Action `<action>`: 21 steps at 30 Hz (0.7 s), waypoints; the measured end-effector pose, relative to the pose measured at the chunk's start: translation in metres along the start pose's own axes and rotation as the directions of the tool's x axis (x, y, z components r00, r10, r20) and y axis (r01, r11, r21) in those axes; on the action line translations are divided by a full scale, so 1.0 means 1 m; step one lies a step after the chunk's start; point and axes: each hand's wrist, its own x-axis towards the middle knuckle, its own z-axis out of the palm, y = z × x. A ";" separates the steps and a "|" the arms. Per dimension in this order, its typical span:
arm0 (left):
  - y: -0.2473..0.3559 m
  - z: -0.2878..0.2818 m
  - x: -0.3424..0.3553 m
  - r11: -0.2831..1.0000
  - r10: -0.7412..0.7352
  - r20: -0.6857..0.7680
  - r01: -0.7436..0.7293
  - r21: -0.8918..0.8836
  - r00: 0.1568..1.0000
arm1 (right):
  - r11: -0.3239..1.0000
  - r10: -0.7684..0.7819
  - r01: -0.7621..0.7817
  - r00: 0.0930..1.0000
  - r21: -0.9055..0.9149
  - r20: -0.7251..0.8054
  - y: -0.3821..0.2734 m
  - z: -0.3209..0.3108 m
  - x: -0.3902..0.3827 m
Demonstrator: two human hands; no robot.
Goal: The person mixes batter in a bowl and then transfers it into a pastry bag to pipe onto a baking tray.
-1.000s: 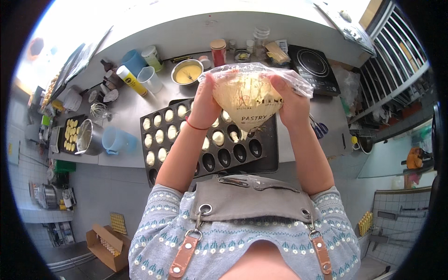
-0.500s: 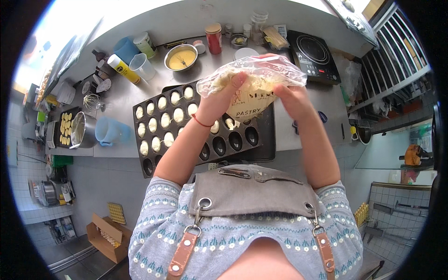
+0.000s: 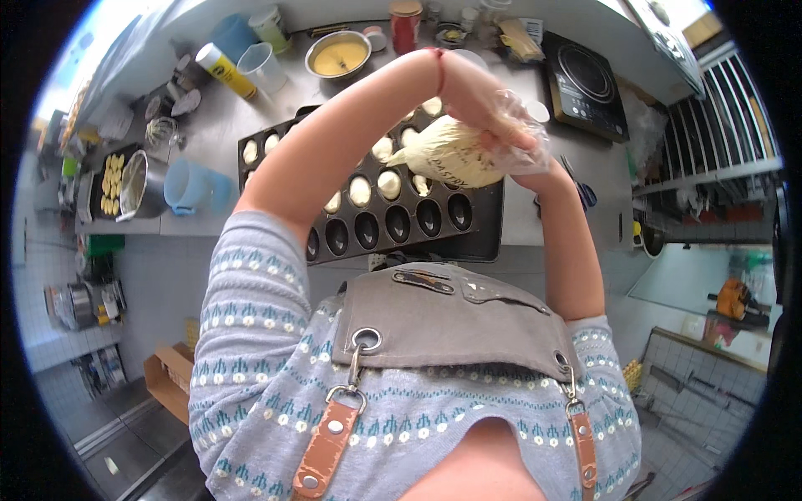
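Note:
A clear plastic piping bag [image 3: 447, 152] full of pale cream hangs tilted over the dark mould tray [image 3: 394, 240], its narrow end toward the left. My left hand [image 3: 476, 104] arches over the bag's crumpled top, fingers wrapped on it. My right hand [image 3: 528, 167] grips the same top from the right, partly hidden behind plastic and my left fingers. The tray's oval cups hold white cream in the back rows; several in the front row are dark and unfilled. A second dark tray [image 3: 490, 242] lies underneath.
A steel bowl [image 3: 338, 54] of yellow mixture, clear jug [image 3: 261, 68], yellow can [image 3: 224, 71] and red tin [image 3: 405, 25] stand behind. An induction cooker [image 3: 585, 88] is at back right. Left are a blue jug [image 3: 196, 188], steel pot [image 3: 146, 188] and pastry tray [image 3: 100, 188].
My left forearm has swung up and across to the right, its hand now over the bag's top at my right hand. The bag has tipped onto its side, narrow end leftward.

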 end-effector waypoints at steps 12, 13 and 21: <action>-0.107 0.188 -0.081 0.104 -0.013 -0.130 -0.128 -0.986 0.991 | 0.923 -0.078 0.216 0.915 0.319 -0.395 0.029 0.028 -0.020; -0.118 0.234 -0.058 -0.117 -0.069 -0.158 -0.165 -0.979 0.985 | 0.933 -0.081 0.208 0.916 0.294 -0.393 0.035 0.033 -0.019; -0.093 0.256 0.040 -0.838 -0.259 -0.242 -0.342 -0.426 0.935 | 0.970 -0.186 0.236 0.872 0.055 -0.454 0.056 0.089 -0.021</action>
